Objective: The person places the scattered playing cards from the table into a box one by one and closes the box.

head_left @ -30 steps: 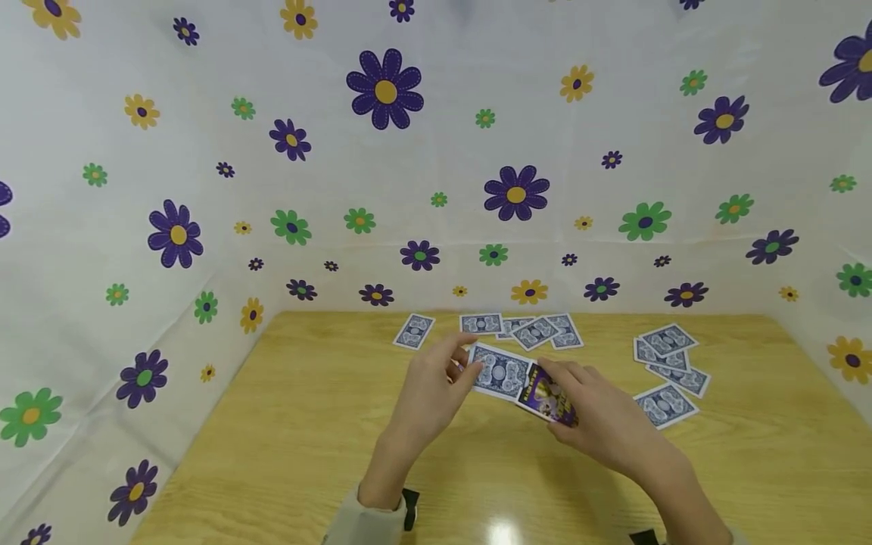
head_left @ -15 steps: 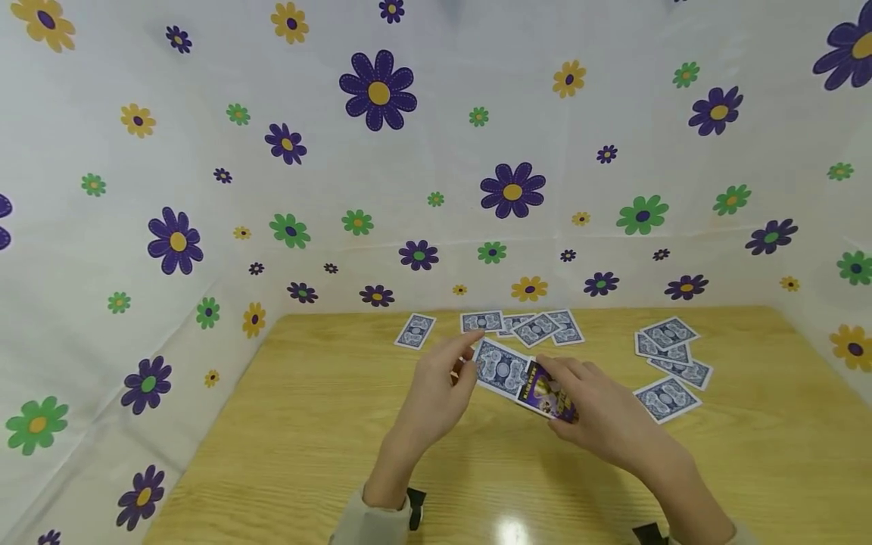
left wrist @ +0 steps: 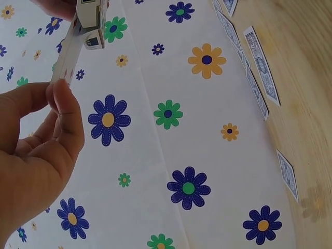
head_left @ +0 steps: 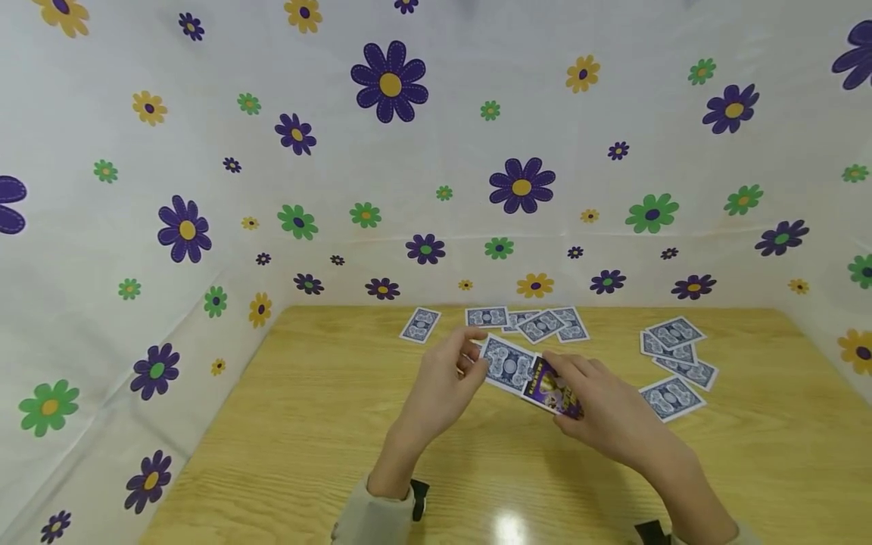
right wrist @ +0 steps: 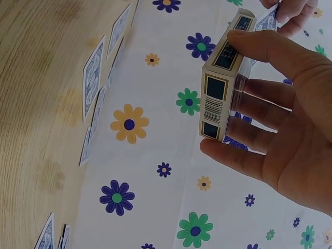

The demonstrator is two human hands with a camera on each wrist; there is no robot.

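Observation:
My left hand [head_left: 443, 382] pinches the outer end of blue-backed playing cards [head_left: 507, 365] between thumb and fingertips. These cards stick partway out of a small purple and black card box [head_left: 553, 387]. In the left wrist view, the cards [left wrist: 68, 59] appear edge-on between the fingertips and the box's opening. Around the other end of the box, my right hand [head_left: 609, 412] grips with thumb and fingers. A barcode and dark panels show on the card box [right wrist: 213, 98] in the right wrist view. Both hands are raised over the table.
On the wooden table [head_left: 306, 409], several cards lie face down at the back, one single card [head_left: 420, 325] and an overlapping group [head_left: 541, 326]. Another overlapping group [head_left: 674, 333] lies at the right. A white flower-patterned cloth [head_left: 409, 166] rises behind and at both sides.
The head view has shifted slightly. The left ends of the cards and box tilt a little higher, and my left thumb lies less over the card face. Both holds stay the same.

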